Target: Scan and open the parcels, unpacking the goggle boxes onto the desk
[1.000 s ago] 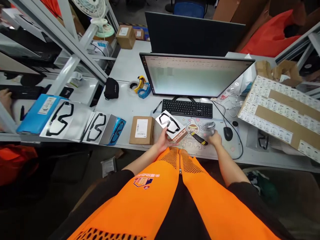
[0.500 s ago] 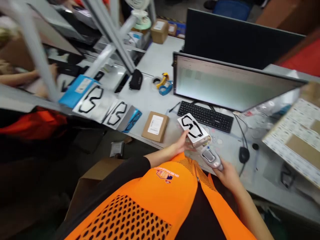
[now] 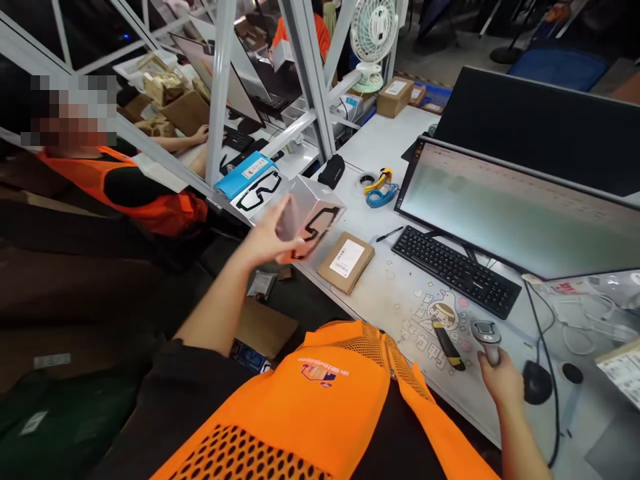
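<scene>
My left hand (image 3: 265, 235) is closed round a white box (image 3: 320, 200) with a black goggle-shaped outline printed on it. The box is tilted over the left front edge of the desk, and part of it is blurred. Behind it lies another white box (image 3: 257, 192) with the same kind of outline, next to a blue packet (image 3: 247, 172) bearing a white label. In my right hand (image 3: 503, 380) is a grey-and-white handheld barcode scanner (image 3: 486, 333), low over the desk. A black-and-yellow utility knife (image 3: 449, 343) lies to the scanner's left.
A labelled brown carton (image 3: 346, 263) lies near the front edge. Behind are a pen (image 3: 389, 234), tape dispensers (image 3: 381, 190), a keyboard (image 3: 455, 270) and a monitor (image 3: 490, 207). The mouse (image 3: 537, 382) is right of my hand. A metal frame post (image 3: 307, 73) and a co-worker (image 3: 130, 180) are at left.
My left hand has carried the white box left, away from the scanner. My right hand has moved right with the scanner, and the utility knife now shows. The view has swung left.
</scene>
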### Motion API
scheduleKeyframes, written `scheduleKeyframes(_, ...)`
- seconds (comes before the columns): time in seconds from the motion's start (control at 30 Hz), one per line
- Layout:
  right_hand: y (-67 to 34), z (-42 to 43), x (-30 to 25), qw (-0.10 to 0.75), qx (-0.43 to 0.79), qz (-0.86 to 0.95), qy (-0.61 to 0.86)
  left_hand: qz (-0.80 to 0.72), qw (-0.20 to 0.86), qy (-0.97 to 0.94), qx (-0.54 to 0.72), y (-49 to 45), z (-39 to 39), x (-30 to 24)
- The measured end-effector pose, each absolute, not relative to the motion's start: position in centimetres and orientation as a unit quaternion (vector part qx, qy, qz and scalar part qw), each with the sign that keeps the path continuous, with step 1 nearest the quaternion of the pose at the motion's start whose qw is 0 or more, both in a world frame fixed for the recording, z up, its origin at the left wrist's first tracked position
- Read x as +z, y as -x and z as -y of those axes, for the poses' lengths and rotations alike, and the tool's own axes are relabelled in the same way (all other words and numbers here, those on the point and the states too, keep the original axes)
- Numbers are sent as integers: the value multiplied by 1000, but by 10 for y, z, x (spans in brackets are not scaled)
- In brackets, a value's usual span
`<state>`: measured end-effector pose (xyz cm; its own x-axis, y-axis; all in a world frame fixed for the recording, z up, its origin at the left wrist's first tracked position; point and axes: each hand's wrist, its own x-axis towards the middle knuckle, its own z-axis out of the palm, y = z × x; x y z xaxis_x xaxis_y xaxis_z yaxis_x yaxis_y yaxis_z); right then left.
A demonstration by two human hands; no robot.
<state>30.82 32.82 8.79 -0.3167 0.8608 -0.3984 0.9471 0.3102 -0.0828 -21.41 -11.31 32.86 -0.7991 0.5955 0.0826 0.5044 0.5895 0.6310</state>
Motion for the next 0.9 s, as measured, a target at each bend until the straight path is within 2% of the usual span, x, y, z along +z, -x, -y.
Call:
scheduleKeyframes(0.07,-307,-331,74,134,-148,-789,-581,-929,23,-303,210,246,129,337)
scheduleKeyframes(0.13,-303,-329,62,103,-144,-795,-580,-950,21,-289,116,268,134,328)
scheduleKeyframes(0.27,-293,-317,47,27,-120,-810,-573,-964,46,-263,18,290,135,295)
scheduleKeyframes(0.4,-282,-300,49,18,-129,-797,-590,-970,-13,-239,37,287,136,275)
scheduleKeyframes(0.5,-273,-291,56,50,-151,-784,-600,-955,-96,-260,109,255,116,255)
scheduleKeyframes(0.53,-269,-289,58,62,-154,-778,-606,-944,-93,-283,140,237,105,244)
scheduleKeyframes(0.63,-261,-289,60,82,-161,-752,-634,-925,27,-321,202,170,62,199)
scheduleKeyframes(0.77,-257,-295,54,80,-181,-736,-647,-941,214,-170,201,109,17,144)
scheduleKeyframes(0.9,-260,-300,51,70,-201,-735,-644,-940,239,-147,193,111,8,129)
